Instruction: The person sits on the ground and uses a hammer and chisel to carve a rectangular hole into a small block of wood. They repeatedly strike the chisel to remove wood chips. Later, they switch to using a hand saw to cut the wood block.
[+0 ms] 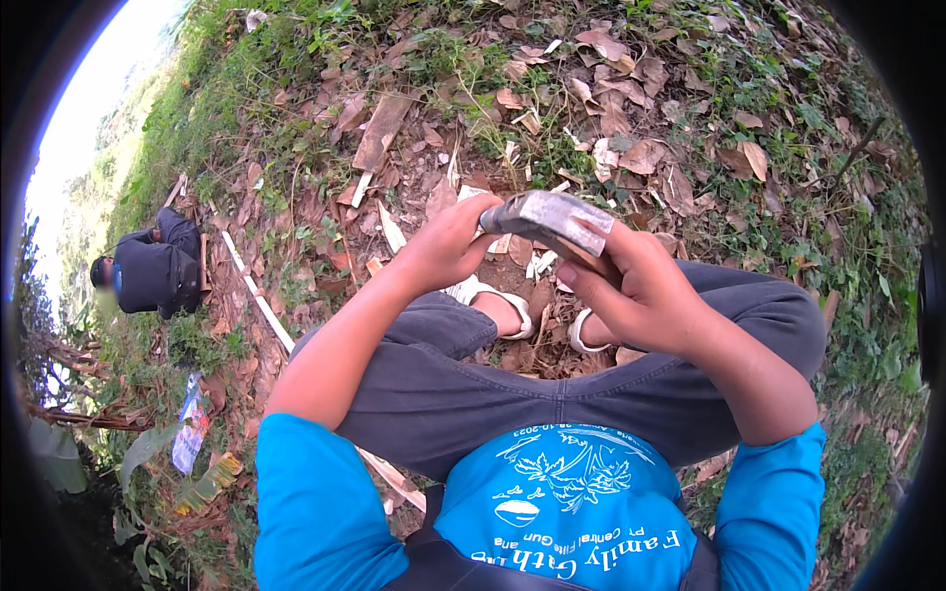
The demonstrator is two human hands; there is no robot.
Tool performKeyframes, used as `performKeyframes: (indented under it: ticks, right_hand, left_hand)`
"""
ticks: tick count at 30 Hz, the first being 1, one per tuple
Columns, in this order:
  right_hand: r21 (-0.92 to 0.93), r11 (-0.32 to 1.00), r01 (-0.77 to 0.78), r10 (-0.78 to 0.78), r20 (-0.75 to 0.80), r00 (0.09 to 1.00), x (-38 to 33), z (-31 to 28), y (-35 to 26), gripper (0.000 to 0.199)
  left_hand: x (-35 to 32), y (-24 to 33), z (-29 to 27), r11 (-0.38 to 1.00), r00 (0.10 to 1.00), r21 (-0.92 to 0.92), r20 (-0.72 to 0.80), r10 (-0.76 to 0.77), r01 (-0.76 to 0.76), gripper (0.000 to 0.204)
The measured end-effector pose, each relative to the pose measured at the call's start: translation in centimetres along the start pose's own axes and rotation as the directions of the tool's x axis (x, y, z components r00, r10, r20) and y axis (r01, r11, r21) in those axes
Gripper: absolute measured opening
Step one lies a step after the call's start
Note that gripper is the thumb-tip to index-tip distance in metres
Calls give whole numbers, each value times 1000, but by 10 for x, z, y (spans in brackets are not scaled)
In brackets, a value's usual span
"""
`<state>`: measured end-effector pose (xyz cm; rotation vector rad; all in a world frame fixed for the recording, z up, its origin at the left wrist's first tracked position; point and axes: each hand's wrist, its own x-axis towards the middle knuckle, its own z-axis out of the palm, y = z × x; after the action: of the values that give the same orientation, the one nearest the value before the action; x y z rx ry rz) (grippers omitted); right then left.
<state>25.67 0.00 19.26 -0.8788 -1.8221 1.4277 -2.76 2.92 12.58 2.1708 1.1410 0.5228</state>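
Note:
Both hands are raised over my crossed legs, about a hand tool with a worn grey metal head (552, 215); its exact kind cannot be made out. My left hand (455, 241) is closed at the tool's narrower, rounded left end. At the other end, my right hand (636, 291) grips a brown, wood-like part (588, 259) just below the metal, thumb and index finger along it. My palms and fingers hide the rest of the tool. Pale wood chips (540, 264) lie on the ground beneath it, around my light-coloured shoes (512, 307).
A flat piece of wood (382, 133) lies among dry leaves ahead. To the left stretches a long pale strip (258, 295). Farther left another person in dark clothes (156, 271) is low to the ground, near a crumpled plastic packet (190, 428). Green weeds (788, 246) grow at right.

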Motion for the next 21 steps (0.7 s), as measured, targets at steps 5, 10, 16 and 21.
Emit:
performKeyframes:
  ticks: [5,10,16,21]
  right_hand:
    - [135,978,-159,182,-183,966,5,-3,27,40]
    - [88,959,-269,280,-161,947,8,0,35,54]
    - [142,971,-194,216,-152,965,6,19,50,58]
    - [114,944,-310,326,-165,931,4,25,53,49]
  left_hand:
    - [9,43,-17,979,992,-204,-123,-41,16,24]
    - [17,66,-26,935,903,-238,-401,152,-263,33]
    - [6,65,-16,847,975,-518,-221,-2,-116,45]
    - [5,62,-8,804,997,-592,-82,0,-49,65]
